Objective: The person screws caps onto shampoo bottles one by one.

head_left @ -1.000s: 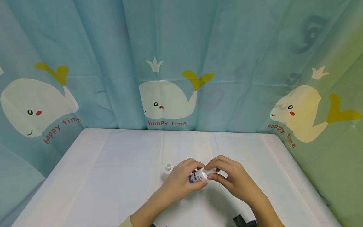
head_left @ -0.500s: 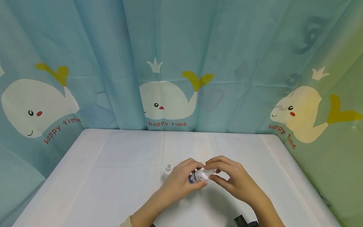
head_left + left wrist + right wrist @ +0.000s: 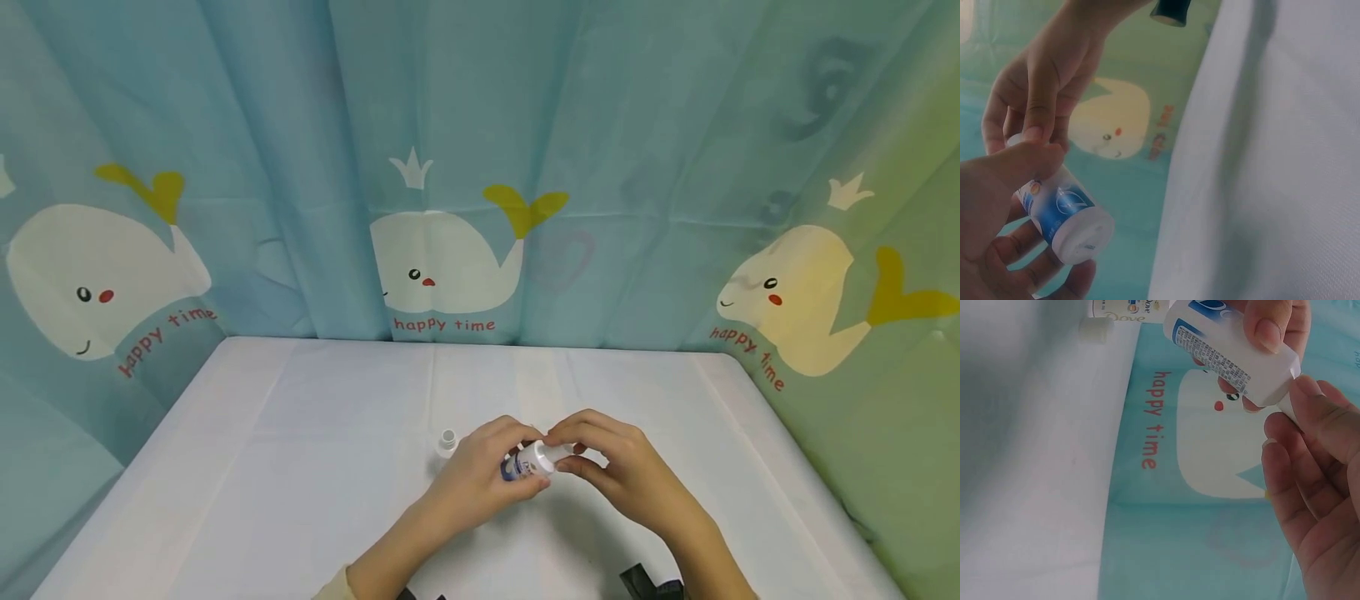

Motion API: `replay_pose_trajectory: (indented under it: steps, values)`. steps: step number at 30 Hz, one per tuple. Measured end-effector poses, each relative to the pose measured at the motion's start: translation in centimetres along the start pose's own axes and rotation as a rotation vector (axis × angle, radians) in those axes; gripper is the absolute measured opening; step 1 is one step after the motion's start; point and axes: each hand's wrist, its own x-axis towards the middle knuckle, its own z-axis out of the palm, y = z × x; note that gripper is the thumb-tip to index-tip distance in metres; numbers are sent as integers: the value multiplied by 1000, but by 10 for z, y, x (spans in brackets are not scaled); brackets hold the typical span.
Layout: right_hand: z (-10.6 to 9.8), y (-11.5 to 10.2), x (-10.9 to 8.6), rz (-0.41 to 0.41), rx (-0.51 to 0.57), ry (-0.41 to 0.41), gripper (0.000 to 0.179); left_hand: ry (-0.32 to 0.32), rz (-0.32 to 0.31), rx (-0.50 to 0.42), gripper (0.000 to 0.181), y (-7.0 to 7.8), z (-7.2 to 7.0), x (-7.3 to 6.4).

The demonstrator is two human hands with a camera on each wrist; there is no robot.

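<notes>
I'm somewhere curtained off; whether a home or elsewhere, I cannot tell. A blue-green fabric curtain [image 3: 465, 108] printed with white cartoon whales [image 3: 457, 262] and red "happy time" lettering [image 3: 444, 325] wraps from ten through two o'clock around my white-covered rectangular table [image 3: 322, 467].

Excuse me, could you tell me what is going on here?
A person's left hand holds a small white-and-blue bottle, tilted, above the white table, while the right hand pinches its white top. The top is not off. A second bottle stands behind the left hand, partly hidden.
</notes>
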Motion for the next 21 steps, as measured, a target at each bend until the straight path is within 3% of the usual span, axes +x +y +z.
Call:
replay_pose_trajectory:
  steps: [21]
  values:
    - [0, 2, -1, 7, -29, 5, 41, 3, 3, 12, 31, -1, 1, -1]
